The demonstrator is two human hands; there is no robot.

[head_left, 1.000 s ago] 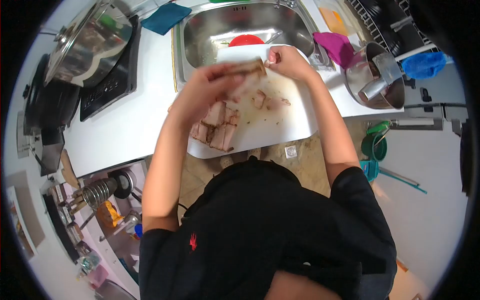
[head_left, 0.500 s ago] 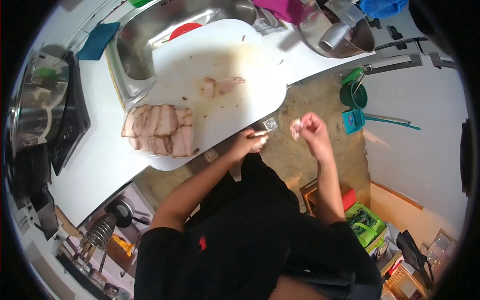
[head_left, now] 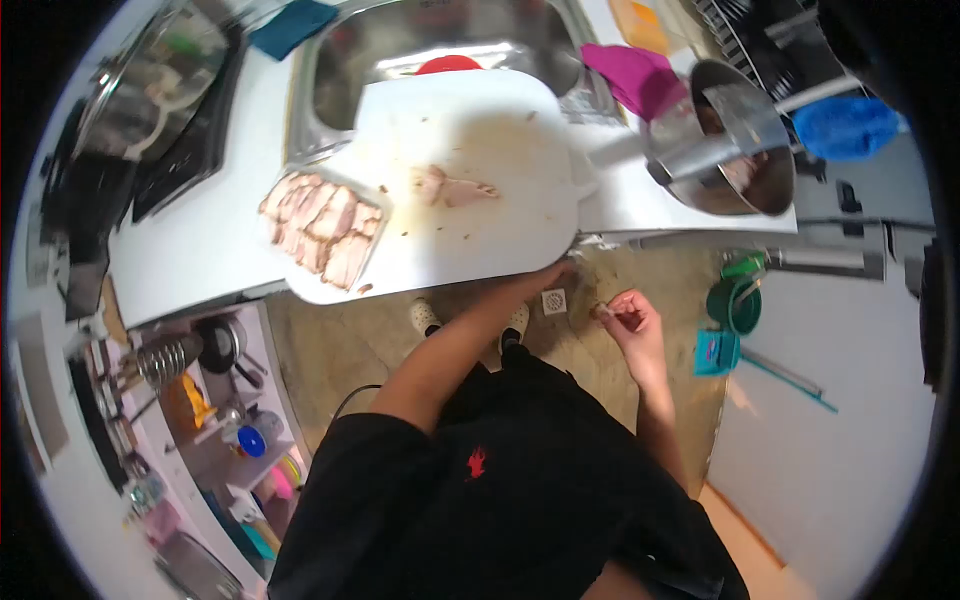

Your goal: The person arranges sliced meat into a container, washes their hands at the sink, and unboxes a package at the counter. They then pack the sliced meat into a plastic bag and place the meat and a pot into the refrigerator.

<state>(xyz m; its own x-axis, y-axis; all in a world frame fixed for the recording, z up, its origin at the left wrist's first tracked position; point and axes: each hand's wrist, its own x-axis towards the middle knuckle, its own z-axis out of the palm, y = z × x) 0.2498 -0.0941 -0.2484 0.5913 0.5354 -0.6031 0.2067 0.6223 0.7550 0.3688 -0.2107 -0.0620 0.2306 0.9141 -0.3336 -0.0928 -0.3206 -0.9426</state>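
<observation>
My right hand (head_left: 637,325) is over the floor in front of the counter, thumb and fingers pinched on a small pale piece of meat (head_left: 602,311). My left hand (head_left: 560,272) reaches to the counter's front edge, right of the cutting board; its fingers are blurred and partly hidden. On the white cutting board (head_left: 480,245) lie a few scraps of sliced meat (head_left: 465,192) and dark crumbs. A clear tray of sliced roasted meat (head_left: 325,222) rests on the board's left end.
Behind the board is a steel sink (head_left: 340,80) with a red item (head_left: 448,64) in it. A steel pot (head_left: 775,185) and a magenta cloth (head_left: 640,82) are at the right. A green bucket (head_left: 738,308) and teal dustpan (head_left: 716,352) stand on the floor.
My left hand has moved up and right to the counter's edge. My right hand has come lower, still pinching. The view has shifted, showing more of the sink and pot.
</observation>
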